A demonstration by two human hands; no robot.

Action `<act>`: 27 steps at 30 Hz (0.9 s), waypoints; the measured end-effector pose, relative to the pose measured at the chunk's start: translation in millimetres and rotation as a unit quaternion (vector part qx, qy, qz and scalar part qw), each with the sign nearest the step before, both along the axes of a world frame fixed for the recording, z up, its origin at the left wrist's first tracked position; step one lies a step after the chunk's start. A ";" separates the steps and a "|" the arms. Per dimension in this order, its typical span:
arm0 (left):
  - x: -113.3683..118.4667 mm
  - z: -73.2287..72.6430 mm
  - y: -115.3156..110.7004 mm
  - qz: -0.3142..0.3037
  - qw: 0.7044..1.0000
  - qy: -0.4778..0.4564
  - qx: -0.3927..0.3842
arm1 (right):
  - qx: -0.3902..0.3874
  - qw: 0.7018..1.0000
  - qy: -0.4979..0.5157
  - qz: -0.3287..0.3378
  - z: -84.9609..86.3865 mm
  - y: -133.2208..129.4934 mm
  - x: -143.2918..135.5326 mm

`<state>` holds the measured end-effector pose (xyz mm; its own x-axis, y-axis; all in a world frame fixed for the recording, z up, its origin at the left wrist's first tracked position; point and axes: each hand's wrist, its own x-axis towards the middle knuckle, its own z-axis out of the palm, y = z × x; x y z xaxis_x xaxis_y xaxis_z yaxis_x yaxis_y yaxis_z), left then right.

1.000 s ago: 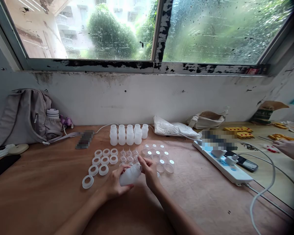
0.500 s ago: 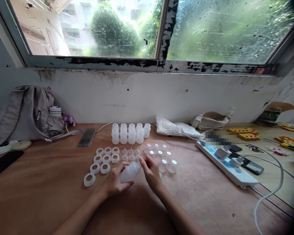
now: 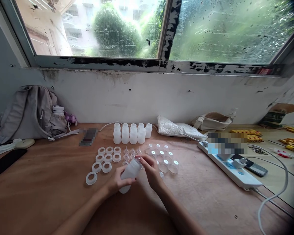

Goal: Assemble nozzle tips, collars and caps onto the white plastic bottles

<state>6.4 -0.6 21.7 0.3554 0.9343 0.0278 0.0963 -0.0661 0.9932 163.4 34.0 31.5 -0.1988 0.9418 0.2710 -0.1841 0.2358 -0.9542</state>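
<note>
My left hand [image 3: 117,181] is wrapped round a translucent, frosted bottle [image 3: 129,173], which tilts with its mouth up and to the right. At that mouth, the fingers of my right hand [image 3: 150,169] are pinched together. Whatever they grip there is too small and partly hidden. Just behind the hands are clear nipples [image 3: 132,152] in rows, some covered by the bottle and fingers. White collar rings [image 3: 108,158] lie in rows to the left. On the right stand clear round caps [image 3: 163,167], several with white discs [image 3: 166,162] near them.
More frosted bottles [image 3: 133,134] stand in rows near the wall. A power strip [image 3: 231,169] with plugs and cables lies on the right. Behind are a silvery pouch [image 3: 178,128] and a pale bag [image 3: 212,120]. A grey backpack [image 3: 31,111] sits at the left on the wooden table [image 3: 51,182].
The bottle in my left hand has tipped more upright, its base now showing below the hand. My right fingers have shifted from beside the mouth onto its top. The camera view has moved slightly.
</note>
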 end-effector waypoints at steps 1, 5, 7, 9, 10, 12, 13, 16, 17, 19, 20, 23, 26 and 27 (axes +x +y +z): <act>0.7 1.0 -0.9 -0.025 0.998 -0.037 -0.039 | -0.023 0.999 0.024 0.019 0.5 0.0 -0.7; 3.7 3.3 -7.4 -0.069 0.971 -0.176 -0.149 | -0.107 0.982 0.064 0.140 5.4 -1.8 -0.5; 5.1 3.1 -9.5 -0.068 0.961 -0.210 -0.166 | -0.120 0.975 0.061 0.178 7.8 -3.0 0.2; 6.0 2.2 -8.8 -0.058 0.965 -0.198 -0.164 | -0.107 0.979 0.048 0.168 8.4 -3.2 -0.2; 6.3 1.5 -7.4 -0.043 0.973 -0.173 -0.146 | -0.095 0.984 0.036 0.146 8.0 -3.0 -0.9; 6.2 0.2 -3.7 0.003 0.993 -0.100 -0.071 | -0.068 0.995 -0.003 0.079 6.7 -2.9 -3.3; 6.0 -0.4 -2.1 0.024 0.997 -0.066 -0.028 | -0.056 0.997 -0.024 0.049 6.4 -3.3 -4.7; 4.9 -0.8 -1.4 0.025 0.998 -0.047 -0.012 | -0.042 0.998 -0.035 0.036 9.0 -7.9 -7.9; 4.8 -0.7 -2.8 -0.002 0.996 -0.069 -0.054 | -0.047 0.997 -0.024 0.058 10.9 -10.4 -8.4; 5.3 -0.4 -7.0 -0.073 0.978 -0.124 -0.149 | -0.068 0.991 -0.005 0.113 14.6 -15.3 -8.5; 6.0 -0.5 -9.2 -0.105 0.966 -0.145 -0.186 | -0.083 0.987 -0.005 0.137 15.7 -17.3 -8.5; 10.5 -2.2 -12.9 -0.126 0.958 -0.149 -0.210 | -0.111 0.982 -0.008 0.154 13.2 -19.3 -9.5; 16.1 -6.8 -11.1 -0.062 0.985 -0.091 -0.133 | -0.089 0.991 0.021 0.093 5.3 -16.7 -14.3; 17.4 -8.7 -10.1 -0.035 0.993 -0.063 -0.094 | -0.080 0.994 0.029 0.073 3.1 -15.6 -16.6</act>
<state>23.8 -10.7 13.0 0.4251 0.9000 -0.0961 -0.0284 0.1193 0.9924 146.9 18.4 34.6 -0.3247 0.9362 0.1346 -0.2617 0.0478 -0.9640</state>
